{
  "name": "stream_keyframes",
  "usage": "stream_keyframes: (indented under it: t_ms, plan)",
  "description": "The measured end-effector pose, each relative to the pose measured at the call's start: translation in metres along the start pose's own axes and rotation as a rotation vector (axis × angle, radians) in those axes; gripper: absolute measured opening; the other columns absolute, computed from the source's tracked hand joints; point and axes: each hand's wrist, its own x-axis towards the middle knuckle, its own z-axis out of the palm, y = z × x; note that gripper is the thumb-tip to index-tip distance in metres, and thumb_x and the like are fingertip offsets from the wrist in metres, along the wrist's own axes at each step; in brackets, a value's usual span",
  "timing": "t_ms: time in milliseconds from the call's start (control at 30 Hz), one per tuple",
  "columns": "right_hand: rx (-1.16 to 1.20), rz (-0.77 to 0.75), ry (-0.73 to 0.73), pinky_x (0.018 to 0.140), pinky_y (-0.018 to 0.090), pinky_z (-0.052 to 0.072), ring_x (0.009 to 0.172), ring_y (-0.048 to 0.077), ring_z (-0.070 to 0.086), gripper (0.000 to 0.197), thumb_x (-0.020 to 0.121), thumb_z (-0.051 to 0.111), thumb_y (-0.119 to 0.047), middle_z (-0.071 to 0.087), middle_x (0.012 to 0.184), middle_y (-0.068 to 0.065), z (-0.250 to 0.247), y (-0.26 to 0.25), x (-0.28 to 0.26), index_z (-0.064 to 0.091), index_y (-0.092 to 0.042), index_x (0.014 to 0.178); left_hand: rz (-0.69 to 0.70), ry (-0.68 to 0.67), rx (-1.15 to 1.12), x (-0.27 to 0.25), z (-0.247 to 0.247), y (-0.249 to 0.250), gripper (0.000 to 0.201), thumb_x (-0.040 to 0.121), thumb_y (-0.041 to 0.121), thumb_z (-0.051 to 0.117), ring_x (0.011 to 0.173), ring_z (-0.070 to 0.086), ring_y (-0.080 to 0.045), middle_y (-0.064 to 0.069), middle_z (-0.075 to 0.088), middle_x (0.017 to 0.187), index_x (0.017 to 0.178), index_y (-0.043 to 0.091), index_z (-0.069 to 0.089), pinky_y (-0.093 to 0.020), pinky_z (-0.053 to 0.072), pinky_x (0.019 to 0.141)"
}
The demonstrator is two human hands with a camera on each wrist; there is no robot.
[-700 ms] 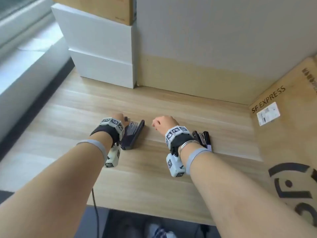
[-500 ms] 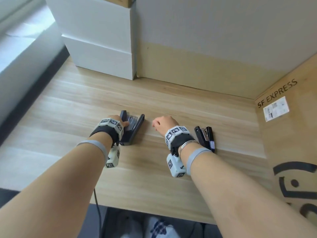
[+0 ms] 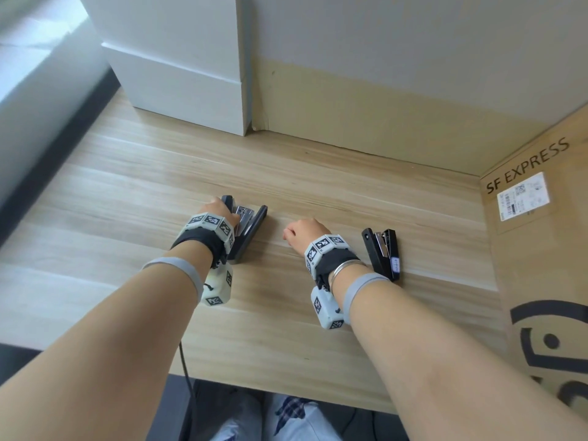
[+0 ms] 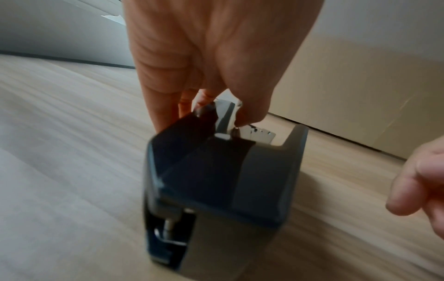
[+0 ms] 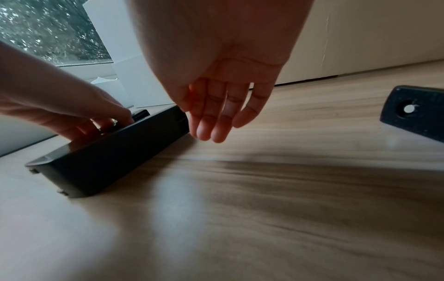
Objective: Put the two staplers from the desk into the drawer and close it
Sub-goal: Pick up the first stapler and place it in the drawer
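Left hand (image 3: pixel 219 211) grips stapler (image 3: pixel 246 232) on desk (image 3: pixel 133 192).

daylit scene, soft and even
light enters from the window (image 5: pixel 50 30) at left; pale glare on the bench (image 5: pixel 180 209); wrist views motion-blurred, palms backlit and dark; head view bowed at edges.

On the desk (image 3: pixel 286 173), one stapler (image 3: pixel 246 230) lies mid-frame left, the other stapler (image 3: pixel 383 253) right, boxes (image 3: pixel 178 58) upper left.
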Motion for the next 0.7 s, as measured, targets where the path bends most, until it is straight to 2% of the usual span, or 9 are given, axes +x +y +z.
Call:
stream_keyframes:
  t_ms: [133,233,333,400,500,567,600,700]
  plan:
    - [-0.026,-0.016,0.004,0.089,0.040,0.053,0.090,0.032,0.064,0.037,0.096,0.035,-0.022,0.070,0.101,0.013,-0.002,0.002,-0.001,0.069,-0.010,0.099,0.005,0.032,-0.046,-0.005,0.002,-0.003,0.051,0.087,0.028,0.058,0.107,0.061,-0.039,-0.025,0.062,0.118,0.125,0.001,0.038,-0.041,0.045,0.076]
    - [-0.034,-0.025,0.004,0.086,0.037,0.053,0.077,0.028,0.057,0.035,0.096,0.036,-0.020,0.069,0.096,0.015,-0.002,0.003,-0.003,0.068,-0.008,0.095,0.035,0.031,-0.102,-0.011,0.003,-0.005,0.053,0.086,0.027,0.062,0.105,0.062,-0.039,-0.025,0.062,0.116,0.123,0.000,0.036,-0.041,0.045,0.074]
    - [-0.043,-0.033,-0.005,0.071,0.030,0.045,0.074,0.027,0.053,0.032,0.094,0.037,-0.018,0.066,0.089,0.012,-0.002,0.004,-0.006,0.068,-0.008,0.092,0.085,0.033,-0.128,-0.016,0.002,-0.004,0.053,0.084,0.025,0.064,0.105,0.062,-0.038,-0.025,0.060,0.118,0.123,-0.001,0.039,-0.043,0.050,0.082]
    - [-0.053,-0.042,-0.014,0.066,0.028,0.040,0.074,0.027,0.053,0.032,0.094,0.037,-0.017,0.062,0.086,0.011,-0.002,0.004,-0.011,0.068,-0.008,0.094,0.108,0.037,-0.096,-0.020,0.001,-0.005,0.054,0.083,0.029,0.065,0.107,0.060,-0.037,-0.024,0.059,0.121,0.123,-0.002,0.045,-0.042,0.050,0.086]
    - [-0.076,-0.054,-0.024,0.066,0.028,0.040,0.075,0.027,0.053,0.031,0.095,0.037,-0.017,0.061,0.087,0.011,0.000,0.005,-0.018,0.067,-0.008,0.093,0.127,0.034,-0.060,-0.028,0.003,-0.004,0.057,0.081,0.035,0.067,0.108,0.060,-0.035,-0.021,0.060,0.120,0.121,-0.001,0.047,-0.038,0.047,0.083]
    - [-0.089,-0.062,-0.028,0.066,0.028,0.040,0.075,0.027,0.054,0.030,0.095,0.037,-0.017,0.058,0.084,0.009,0.003,0.006,-0.022,0.065,-0.010,0.086,0.131,0.026,-0.073,-0.036,0.005,-0.002,0.057,0.080,0.033,0.069,0.108,0.060,-0.034,-0.019,0.061,0.118,0.120,0.000,0.046,-0.037,0.045,0.080]
    - [-0.092,-0.065,-0.029,0.067,0.028,0.041,0.076,0.028,0.054,0.031,0.095,0.037,-0.018,0.057,0.084,0.009,0.005,0.006,-0.025,0.066,-0.011,0.088,0.134,0.022,-0.079,-0.040,0.006,-0.001,0.056,0.079,0.031,0.070,0.107,0.060,-0.034,-0.019,0.061,0.117,0.120,0.001,0.046,-0.037,0.045,0.080]
    - [-0.100,-0.065,-0.041,0.068,0.029,0.042,0.077,0.029,0.055,0.032,0.096,0.036,-0.018,0.062,0.091,0.011,0.009,0.004,-0.032,0.067,-0.010,0.097,0.166,0.012,-0.080,-0.049,0.007,-0.003,0.045,0.075,0.024,0.071,0.090,0.057,-0.030,-0.016,0.062,0.109,0.108,0.006,0.046,-0.036,0.045,0.074]
